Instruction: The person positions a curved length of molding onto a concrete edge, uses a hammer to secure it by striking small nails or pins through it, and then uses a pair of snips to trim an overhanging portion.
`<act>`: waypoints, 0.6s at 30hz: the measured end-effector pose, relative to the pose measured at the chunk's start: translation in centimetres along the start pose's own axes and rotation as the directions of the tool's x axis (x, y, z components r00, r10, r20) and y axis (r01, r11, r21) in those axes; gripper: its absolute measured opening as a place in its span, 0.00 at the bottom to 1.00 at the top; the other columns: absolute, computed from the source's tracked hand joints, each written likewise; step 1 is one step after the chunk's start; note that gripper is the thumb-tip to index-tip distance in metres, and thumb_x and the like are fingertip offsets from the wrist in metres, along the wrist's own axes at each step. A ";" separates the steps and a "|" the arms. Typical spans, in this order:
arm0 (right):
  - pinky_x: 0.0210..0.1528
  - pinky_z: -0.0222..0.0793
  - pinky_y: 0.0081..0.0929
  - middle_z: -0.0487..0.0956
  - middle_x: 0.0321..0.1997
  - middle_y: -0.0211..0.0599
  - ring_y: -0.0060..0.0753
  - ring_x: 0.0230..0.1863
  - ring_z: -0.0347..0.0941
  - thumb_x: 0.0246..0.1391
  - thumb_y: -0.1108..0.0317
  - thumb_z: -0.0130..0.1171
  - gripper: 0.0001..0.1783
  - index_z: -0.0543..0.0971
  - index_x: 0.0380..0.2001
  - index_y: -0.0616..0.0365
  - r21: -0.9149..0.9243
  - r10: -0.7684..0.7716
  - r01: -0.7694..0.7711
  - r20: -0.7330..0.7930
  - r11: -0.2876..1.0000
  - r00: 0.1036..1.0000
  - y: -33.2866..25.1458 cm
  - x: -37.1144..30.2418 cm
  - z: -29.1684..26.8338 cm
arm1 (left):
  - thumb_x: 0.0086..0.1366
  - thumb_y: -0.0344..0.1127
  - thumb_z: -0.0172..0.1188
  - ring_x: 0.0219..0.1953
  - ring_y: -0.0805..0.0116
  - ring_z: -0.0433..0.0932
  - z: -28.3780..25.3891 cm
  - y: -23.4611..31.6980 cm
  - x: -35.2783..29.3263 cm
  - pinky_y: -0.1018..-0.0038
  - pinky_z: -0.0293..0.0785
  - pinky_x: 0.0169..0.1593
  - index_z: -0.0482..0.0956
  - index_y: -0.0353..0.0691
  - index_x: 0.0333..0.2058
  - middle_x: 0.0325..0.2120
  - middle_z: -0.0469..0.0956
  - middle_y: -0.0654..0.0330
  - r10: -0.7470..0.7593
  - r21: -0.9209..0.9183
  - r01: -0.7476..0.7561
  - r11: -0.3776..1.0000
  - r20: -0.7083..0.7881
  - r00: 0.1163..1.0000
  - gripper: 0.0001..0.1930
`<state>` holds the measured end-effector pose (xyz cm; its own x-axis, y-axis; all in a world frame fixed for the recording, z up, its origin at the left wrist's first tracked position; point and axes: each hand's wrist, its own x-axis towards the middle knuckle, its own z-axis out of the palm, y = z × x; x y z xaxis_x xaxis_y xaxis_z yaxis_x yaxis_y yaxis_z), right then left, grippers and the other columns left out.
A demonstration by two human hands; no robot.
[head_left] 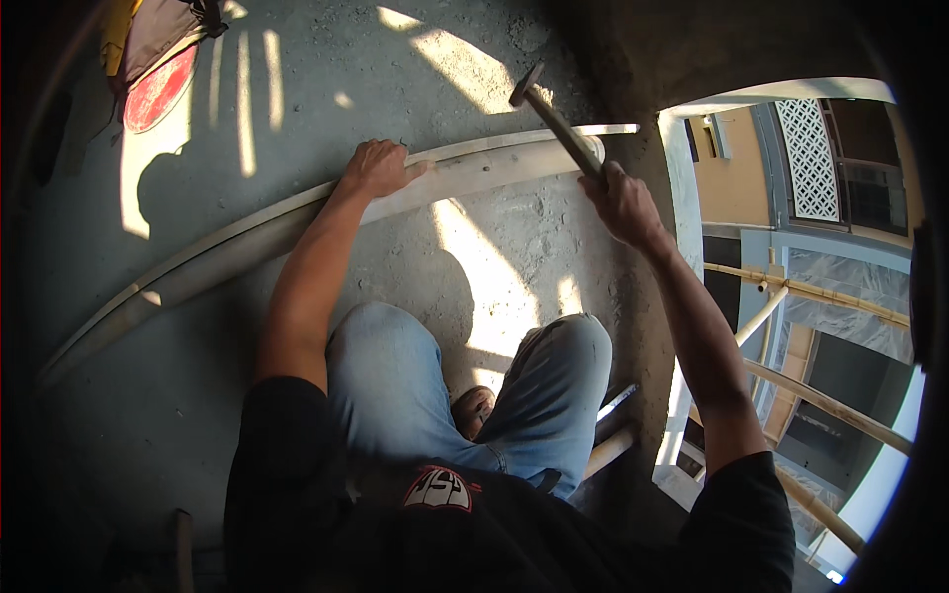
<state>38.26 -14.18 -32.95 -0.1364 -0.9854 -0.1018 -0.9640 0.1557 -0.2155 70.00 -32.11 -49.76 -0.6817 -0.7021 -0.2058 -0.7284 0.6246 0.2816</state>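
A long pale board lies across the floor in front of me, bowed by the lens. A thin raised strip runs along its far edge. My left hand is closed over that far edge near the middle, its fingertips partly hidden. A small dark spot, perhaps a nail head, shows on the board to the right of that hand. My right hand grips the handle of a hammer. The hammer is raised over the board's right end, its head pointing away from me.
A bag and a round red thing are at the far left. On the right, a wall opening has bamboo poles outside it. My bent knees are close to the board. Grit and sunlit patches mark the concrete floor.
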 end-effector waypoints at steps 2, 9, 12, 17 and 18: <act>0.23 0.68 0.43 0.75 0.18 0.52 0.59 0.21 0.75 0.64 0.54 0.55 0.20 0.69 0.32 0.62 0.085 0.031 -0.005 -0.312 0.996 0.950 -4.7 2.5 -4.5 | 0.66 0.63 0.52 0.37 0.48 0.83 -0.3 -1.2 -1.0 0.57 0.77 0.47 0.85 0.33 0.32 0.30 0.83 0.44 -0.029 -0.024 0.031 0.999 0.080 0.996 0.32; 0.34 0.70 0.61 0.77 0.24 0.64 0.72 0.29 0.75 0.58 0.53 0.60 0.20 0.71 0.31 0.62 -0.036 -0.045 0.055 0.241 0.998 0.969 -0.2 -3.5 5.0 | 0.66 0.62 0.52 0.37 0.50 0.83 0.8 0.7 -0.5 0.58 0.77 0.47 0.84 0.34 0.29 0.29 0.83 0.45 0.016 -0.035 -0.012 0.999 0.100 0.995 0.32; 0.21 0.69 0.37 0.77 0.19 0.51 0.48 0.17 0.75 0.64 0.53 0.56 0.21 0.70 0.29 0.63 0.113 -0.063 0.096 -0.266 0.989 0.962 -6.0 2.1 -3.2 | 0.65 0.61 0.53 0.41 0.45 0.81 -0.1 0.0 -0.9 0.56 0.74 0.50 0.84 0.32 0.35 0.33 0.82 0.41 -0.047 -0.076 0.056 0.996 0.120 0.992 0.31; 0.29 0.70 0.55 0.77 0.21 0.56 0.62 0.23 0.77 0.62 0.51 0.55 0.22 0.67 0.35 0.62 -0.229 0.015 0.027 0.180 0.973 0.983 -3.4 -2.7 3.3 | 0.65 0.62 0.52 0.41 0.45 0.81 0.0 0.7 -0.1 0.56 0.75 0.50 0.84 0.32 0.35 0.34 0.82 0.41 -0.016 -0.073 0.025 0.997 0.112 0.994 0.31; 0.35 0.66 0.68 0.77 0.23 0.61 0.71 0.29 0.75 0.60 0.50 0.58 0.23 0.66 0.34 0.61 0.003 -0.089 0.094 0.376 0.996 0.922 -4.3 -2.9 4.1 | 0.66 0.62 0.52 0.41 0.45 0.81 -0.2 0.6 -0.1 0.56 0.75 0.49 0.84 0.32 0.35 0.34 0.82 0.41 -0.021 -0.064 0.028 0.998 0.110 0.994 0.32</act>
<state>43.77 -11.68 -35.67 0.0455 -0.8966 -0.4404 -0.9718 0.0623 -0.2272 69.65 -31.75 -49.37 -0.6699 -0.6730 -0.3134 -0.7412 0.5817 0.3351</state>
